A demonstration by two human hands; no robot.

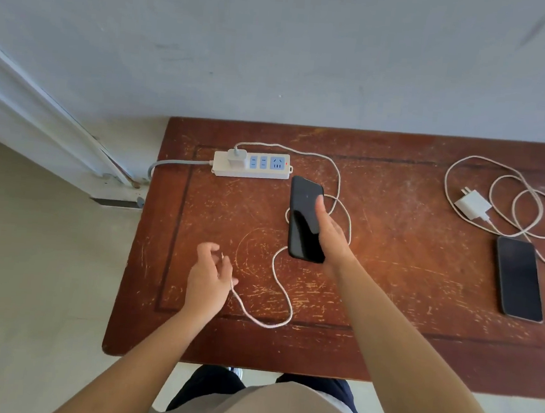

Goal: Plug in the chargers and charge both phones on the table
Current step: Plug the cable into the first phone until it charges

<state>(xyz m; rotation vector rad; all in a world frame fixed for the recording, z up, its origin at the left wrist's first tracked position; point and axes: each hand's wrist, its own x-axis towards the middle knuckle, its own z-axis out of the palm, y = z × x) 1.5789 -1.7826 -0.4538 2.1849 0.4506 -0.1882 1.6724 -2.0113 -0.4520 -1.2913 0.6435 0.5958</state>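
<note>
Right hand (328, 234) is gripping a black phone (306, 219), screen up, over the wooden table (411, 218). Left hand (209, 276) is pinching the free end of a braided cable (281, 292), fingers curled. That cable is looping under the phone and running to a white charger (236, 158) sitting in the power strip (251, 165). Second charger (472, 204), unplugged with coiled cable, is lying far right beside the second phone (518, 279).
</note>
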